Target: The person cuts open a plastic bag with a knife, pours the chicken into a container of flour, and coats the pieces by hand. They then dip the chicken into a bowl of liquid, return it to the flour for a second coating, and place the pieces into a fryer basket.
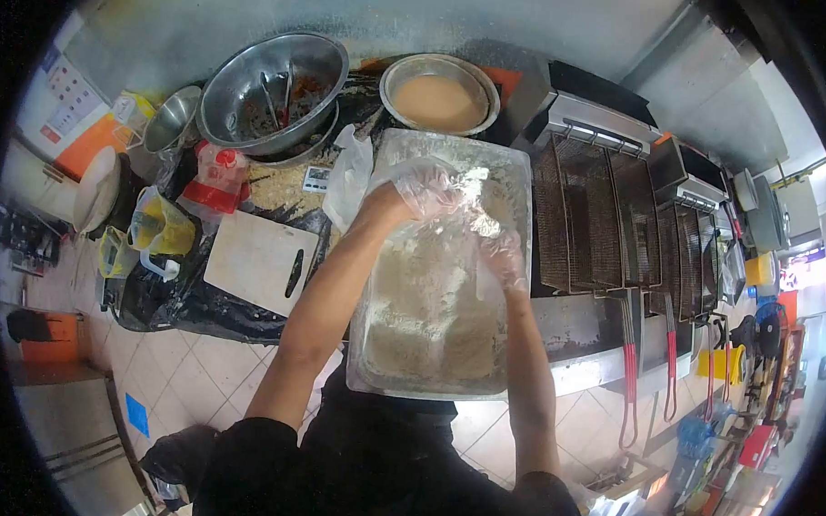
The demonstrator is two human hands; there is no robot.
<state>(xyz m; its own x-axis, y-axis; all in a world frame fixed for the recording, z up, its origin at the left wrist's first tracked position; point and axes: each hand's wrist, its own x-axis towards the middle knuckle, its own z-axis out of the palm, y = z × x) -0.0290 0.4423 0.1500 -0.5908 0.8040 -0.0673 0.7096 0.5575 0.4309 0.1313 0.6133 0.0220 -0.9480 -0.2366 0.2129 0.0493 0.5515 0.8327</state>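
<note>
Both my hands wear clear plastic gloves dusted with flour, over a deep metal tray (pixel 364 347) of pale flour (pixel 439 304). My left hand (pixel 424 190) is over the upper part of the tray with its fingers curled. Close by on the right, my right hand (pixel 502 257) has its fingers bent toward the left one. Thick white flour coats the area at the fingertips, so whatever they grip is hidden. Behind the tray stands a round metal bowl (pixel 486 124) of light brown liquid (pixel 437 102).
A large steel bowl (pixel 222 128) with tongs (pixel 287 90) stands at the back left. Nearby are a white cutting board (pixel 254 262), a small digital timer (pixel 317 179) and a yellow-stained plastic jug (pixel 164 224). On the right, wire fryer baskets (pixel 578 209) have red handles (pixel 628 393) jutting forward.
</note>
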